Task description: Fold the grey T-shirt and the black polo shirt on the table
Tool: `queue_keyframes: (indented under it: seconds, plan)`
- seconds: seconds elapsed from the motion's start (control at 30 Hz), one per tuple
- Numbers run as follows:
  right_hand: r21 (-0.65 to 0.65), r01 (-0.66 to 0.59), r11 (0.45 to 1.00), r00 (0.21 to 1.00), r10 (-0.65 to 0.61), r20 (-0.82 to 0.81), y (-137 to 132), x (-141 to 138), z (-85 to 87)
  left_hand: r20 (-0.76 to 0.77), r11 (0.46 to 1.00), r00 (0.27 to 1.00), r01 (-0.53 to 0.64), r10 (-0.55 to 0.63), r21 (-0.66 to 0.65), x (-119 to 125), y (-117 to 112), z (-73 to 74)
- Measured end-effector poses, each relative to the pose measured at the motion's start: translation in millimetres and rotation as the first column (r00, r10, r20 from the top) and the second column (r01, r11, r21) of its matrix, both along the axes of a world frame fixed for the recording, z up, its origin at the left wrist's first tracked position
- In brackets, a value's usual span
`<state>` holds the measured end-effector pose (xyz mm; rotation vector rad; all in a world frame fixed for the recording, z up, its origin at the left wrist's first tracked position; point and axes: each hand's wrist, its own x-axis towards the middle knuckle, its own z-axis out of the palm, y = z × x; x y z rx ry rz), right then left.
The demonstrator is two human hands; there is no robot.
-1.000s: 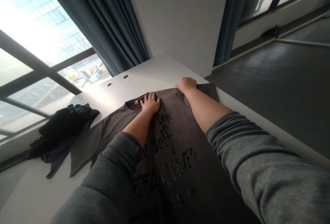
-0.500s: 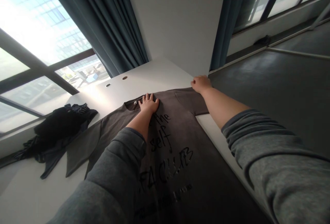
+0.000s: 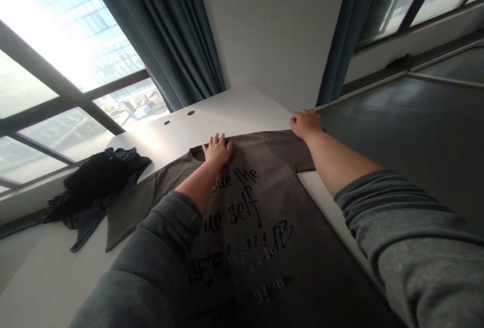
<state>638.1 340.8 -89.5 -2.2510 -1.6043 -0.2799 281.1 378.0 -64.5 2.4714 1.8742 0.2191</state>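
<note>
A dark brown-grey T-shirt (image 3: 276, 207) with black lettering lies spread flat, front side up, its collar toward the far edge of the table. My left hand (image 3: 218, 150) rests on it beside the collar, fingers stretched out and spread, partly covering the neckline. At the far right, my right hand (image 3: 305, 123) is closed on the outer end of the T-shirt's sleeve; its fingertips are turned away from view. The other sleeve lies out to the left, partly behind my left forearm. The shirt's lower part runs into shadow toward me.
The white table (image 3: 242, 104) has two round cable holes near its far edge. A heap of dark clothes (image 3: 100, 182) lies at its left, by the window. A blue-grey curtain (image 3: 162, 30) and a white pillar (image 3: 270, 30) stand behind; grey floor (image 3: 378, 121) lies to the right.
The view has shifted, so the scene sits slightly further right. Relative to the T-shirt, my left hand has slid a little left toward the collar. My right hand keeps hold of the sleeve end.
</note>
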Motion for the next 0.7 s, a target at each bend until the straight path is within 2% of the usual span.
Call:
queue_keyframes:
  seconds: [0.13,0.23,0.3,0.4,0.43,0.47,0.53,0.6,0.7]
  plan:
    - [0.041,-0.033,0.999,0.996,0.03,0.079,-1,-1,0.0,0.035,0.987,0.995,-0.093,0.089,0.133,-71,-15,1.4]
    - [0.056,-0.096,0.994,0.987,0.088,0.134,-2,-8,4.1,-0.03,0.985,0.994,-0.104,0.109,0.136,-124,-30,-7.4]
    - [0.064,-0.149,0.987,0.976,0.136,0.168,-1,-25,12.4,-0.069,0.992,0.993,-0.089,0.095,0.094,-147,-33,-13.5]
    - [-0.005,-0.342,0.94,0.929,0.339,0.15,6,-76,28.5,-0.092,0.997,0.994,-0.059,0.054,-0.051,-164,-25,-18.9]
    - [-0.062,-0.459,0.886,0.879,0.463,0.117,9,-100,32.2,-0.091,0.995,0.995,-0.048,0.04,-0.092,-166,-20,-19.8]
    - [-0.115,-0.575,0.81,0.808,0.584,0.074,12,-124,34.2,-0.086,0.992,0.996,-0.041,0.031,-0.118,-167,-15,-20.5]
    - [-0.213,-0.69,0.692,0.711,0.703,-0.019,19,-172,32.0,-0.069,0.99,0.997,-0.041,0.032,-0.134,-167,-5,-21.7]
    - [-0.352,-0.688,0.635,0.702,0.706,-0.097,25,-207,23.6,-0.059,0.99,0.997,-0.05,0.043,-0.133,-167,2,-22.8]
    - [-0.445,-0.602,0.663,0.778,0.614,-0.137,34,-228,8.5,-0.056,0.988,0.997,-0.063,0.055,-0.139,-167,8,-23.7]
